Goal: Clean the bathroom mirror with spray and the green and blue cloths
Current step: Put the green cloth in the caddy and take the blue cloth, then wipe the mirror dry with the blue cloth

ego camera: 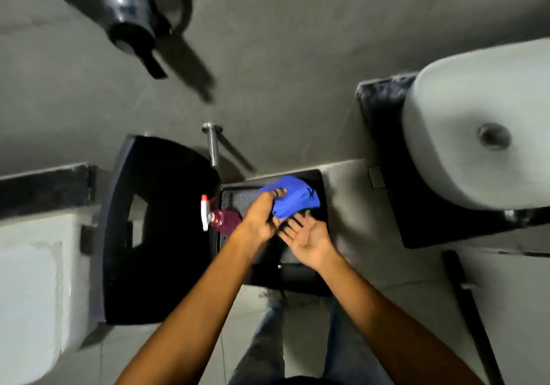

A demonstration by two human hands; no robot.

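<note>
Where grey tiles [297, 57] run, black tray [235, 197].

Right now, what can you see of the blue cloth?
The blue cloth is a bright blue, soft-looking fabric, bunched and crumpled rather than spread flat. It sits over the far part of the black tray. The left hand grips its near left edge, fingers curled on the fabric. The right hand is open, palm up, just below it; contact there is unclear. A dark green bit shows underneath.

Blue cloth [293, 195] bunched in tray, red spray btl [221, 219] beside.
</note>
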